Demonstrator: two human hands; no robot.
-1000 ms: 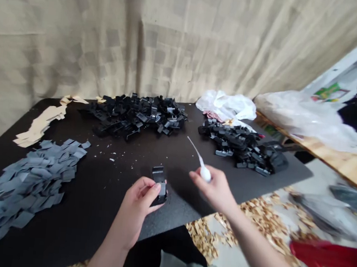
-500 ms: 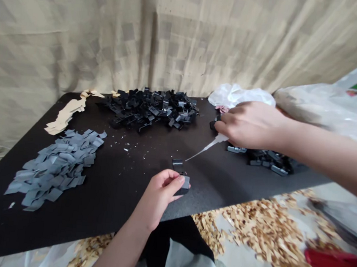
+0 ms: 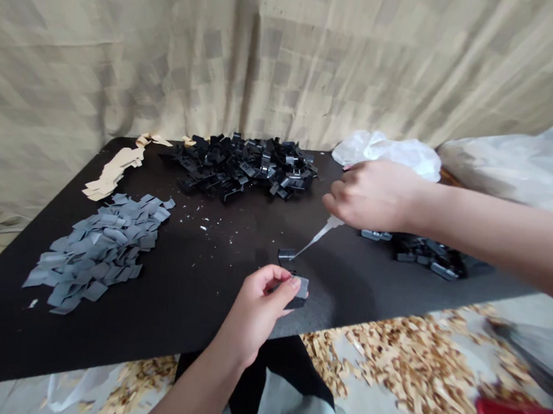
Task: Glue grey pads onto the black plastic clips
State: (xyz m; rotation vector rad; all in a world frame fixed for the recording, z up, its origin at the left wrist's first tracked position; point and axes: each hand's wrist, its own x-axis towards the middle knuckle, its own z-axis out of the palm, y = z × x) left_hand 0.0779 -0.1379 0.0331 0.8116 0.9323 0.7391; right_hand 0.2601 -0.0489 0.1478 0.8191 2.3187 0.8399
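Pinched between the thumb and fingers of my left hand (image 3: 257,300) is a black plastic clip (image 3: 286,255) with a bent upper end. A grey rectangular pad (image 3: 303,287) shows at my thumb, against the clip's lower part. My right hand (image 3: 369,194) is closed around a glue bottle, whose body the fingers hide. Its long, thin translucent nozzle (image 3: 322,233) points down and left. The nozzle tip is at the right edge of the clip's upper end; whether it touches, I cannot tell.
Black clips (image 3: 251,168) lie heaped at the table's back, grey pads (image 3: 109,242) at left, beige strips (image 3: 114,173) behind them. More black pieces (image 3: 429,256) lie under my right forearm. White plastic bags (image 3: 385,152) stand back right. Tan scraps (image 3: 403,359) cover the floor beyond the front edge.
The nozzle tip has come down and closer to the clip's upper end. My left hand keeps its pinch on the clip. The whole view has shifted slightly.
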